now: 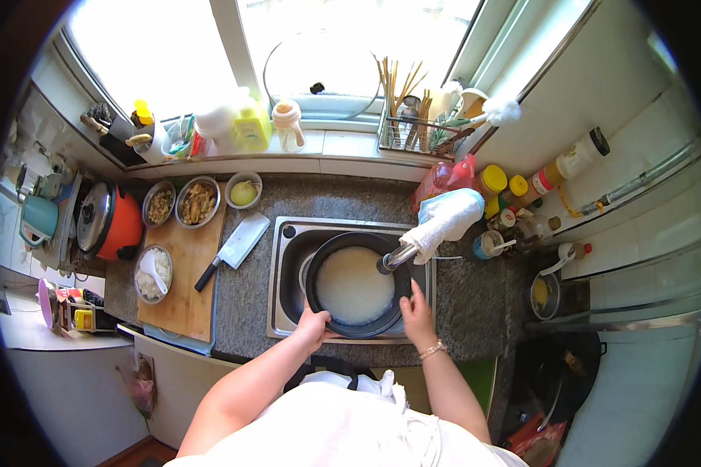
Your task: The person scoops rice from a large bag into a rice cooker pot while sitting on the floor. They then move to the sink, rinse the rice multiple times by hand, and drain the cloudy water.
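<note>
A dark round pot (356, 335) holds cloudy whitish water, with what looks like rice in it. My left hand (313, 326) grips its lower left rim and my right hand (416, 312) grips its right side. The pot is over the stainless steel sink (278, 274); part of another round vessel shows behind its left edge. A metal faucet (398, 258) with a white cloth (447, 225) wrapped on it reaches over the pot's upper right. Whether water runs from the faucet is not clear.
Left of the sink lie a cleaver (242, 240) and a wooden cutting board (181, 315) with a bowl of white rice (162, 265). Behind stand food bowls (197, 201) and a red rice cooker (122, 222). Jars (493, 180) line the right; a black wok (552, 373) is lower right.
</note>
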Motion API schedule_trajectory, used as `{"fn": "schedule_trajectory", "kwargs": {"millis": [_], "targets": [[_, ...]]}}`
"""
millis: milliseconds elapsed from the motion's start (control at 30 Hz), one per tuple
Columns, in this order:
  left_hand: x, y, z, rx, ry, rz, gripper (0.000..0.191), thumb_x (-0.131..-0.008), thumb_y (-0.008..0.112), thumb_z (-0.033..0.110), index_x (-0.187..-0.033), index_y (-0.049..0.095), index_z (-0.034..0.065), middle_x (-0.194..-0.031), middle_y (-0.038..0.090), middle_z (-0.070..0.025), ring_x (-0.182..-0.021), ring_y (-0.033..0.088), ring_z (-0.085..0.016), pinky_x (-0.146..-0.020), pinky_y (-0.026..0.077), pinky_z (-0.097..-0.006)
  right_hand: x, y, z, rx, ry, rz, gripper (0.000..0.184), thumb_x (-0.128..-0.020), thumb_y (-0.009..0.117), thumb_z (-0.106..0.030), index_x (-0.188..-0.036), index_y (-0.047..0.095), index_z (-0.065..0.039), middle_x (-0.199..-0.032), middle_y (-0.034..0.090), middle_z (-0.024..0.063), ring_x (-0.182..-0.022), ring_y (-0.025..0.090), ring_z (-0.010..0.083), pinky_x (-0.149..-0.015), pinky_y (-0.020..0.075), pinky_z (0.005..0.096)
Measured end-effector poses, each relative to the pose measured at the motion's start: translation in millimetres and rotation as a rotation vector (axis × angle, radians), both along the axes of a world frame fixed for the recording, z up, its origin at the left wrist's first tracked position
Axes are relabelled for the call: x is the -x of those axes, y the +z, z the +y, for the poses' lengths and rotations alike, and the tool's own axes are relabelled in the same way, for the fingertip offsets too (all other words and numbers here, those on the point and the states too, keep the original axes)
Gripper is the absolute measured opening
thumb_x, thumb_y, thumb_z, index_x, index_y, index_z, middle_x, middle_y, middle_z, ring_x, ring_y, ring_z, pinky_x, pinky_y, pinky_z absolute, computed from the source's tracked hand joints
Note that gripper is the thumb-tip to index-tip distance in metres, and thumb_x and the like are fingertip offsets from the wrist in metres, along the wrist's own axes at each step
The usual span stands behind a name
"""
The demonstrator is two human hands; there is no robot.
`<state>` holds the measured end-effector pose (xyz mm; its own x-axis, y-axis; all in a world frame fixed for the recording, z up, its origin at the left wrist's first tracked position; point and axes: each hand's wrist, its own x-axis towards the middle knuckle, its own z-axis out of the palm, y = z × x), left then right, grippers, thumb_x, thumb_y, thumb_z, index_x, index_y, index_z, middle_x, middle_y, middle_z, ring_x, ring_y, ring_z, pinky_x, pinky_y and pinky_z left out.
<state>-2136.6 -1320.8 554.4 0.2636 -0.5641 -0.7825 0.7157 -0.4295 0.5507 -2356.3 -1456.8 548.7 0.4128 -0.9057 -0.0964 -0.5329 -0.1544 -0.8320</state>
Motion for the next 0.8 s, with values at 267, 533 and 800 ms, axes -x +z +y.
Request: {"fn": "schedule_trajectory", "kwargs": {"millis": [267, 533, 800], "targets": [[9.8, -0.7, 7.4, 0.024, -0.031, 0.050, 0.086, -0.077, 0.039, -0.012, -0.150, 0.010, 0.0203, -0.130, 0.044, -0.0232, -0.096, 0.065, -0.040, -0.068, 0.062, -0.0529, 41.7, 29.0, -74.3, 0.404, -0.021, 0.677, 0.062, -0.091, 0.059, -0.019, -0.145, 0.033, -0.003, -0.146, 0.038, 0.0183, -0.139, 0.030, 0.0351, -0.112, 0.0259, 0.0509], [15.2, -2.6, 17.3, 0.024, -0.025, 0.043, 0.084, -0.078, 0.039, -0.010, -0.150, 0.008, 0.0207, -0.131, 0.045, -0.0239, -0.092, 0.067, -0.037, -0.068, 0.062, -0.0523, 36.6, 25.1, -65.6, 0.355, -0.037, 0.708, 0.066, -0.090, 0.060, -0.022, -0.147, 0.032, -0.003, -0.152, 0.032, 0.0164, -0.142, 0.025, 0.0334, -0.115, 0.0226, 0.0493], [18.7, 13.6, 18.4, 0.015, -0.013, -0.021, 0.081, -0.078, 0.040, -0.009, -0.148, 0.011, 0.0176, -0.129, 0.044, -0.0232, -0.100, 0.064, -0.039, -0.069, 0.061, -0.0538, 28.1, 19.3, -67.3, 0.317, -0.001, 0.526, 0.055, -0.092, 0.059, -0.026, -0.139, 0.043, -0.002, -0.144, 0.041, 0.0190, -0.134, 0.037, 0.0355, -0.110, 0.0309, 0.0481]]}}
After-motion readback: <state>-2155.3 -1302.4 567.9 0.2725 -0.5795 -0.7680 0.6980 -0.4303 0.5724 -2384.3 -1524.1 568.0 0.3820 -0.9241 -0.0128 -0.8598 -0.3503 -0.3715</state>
